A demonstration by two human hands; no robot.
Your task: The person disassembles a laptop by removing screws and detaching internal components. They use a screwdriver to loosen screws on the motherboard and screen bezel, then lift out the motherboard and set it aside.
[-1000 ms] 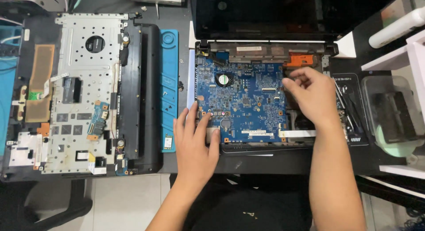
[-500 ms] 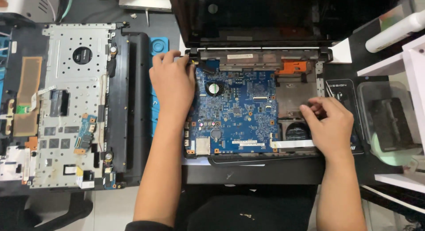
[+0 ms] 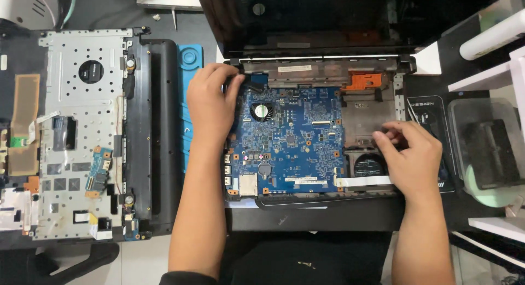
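Motherboard (image 3: 292, 143), blue, sits bare in the opened laptop base (image 3: 377, 113) at the middle of the dark table; its top-left corner is hidden under the left hand (image 3: 210, 107), and the raised screen (image 3: 328, 17) is cut off above. A detached grey palmrest shell (image 3: 82, 132) lies well left, a blue mat (image 3: 190, 61) between. The left hand's fingers curl tight at the hinge corner (what they pinch is unclear). The right hand (image 3: 413, 156) rests on the base's right side, fingertips (image 3: 383, 137) bunched narrowly by the round speaker opening (image 3: 367, 166).
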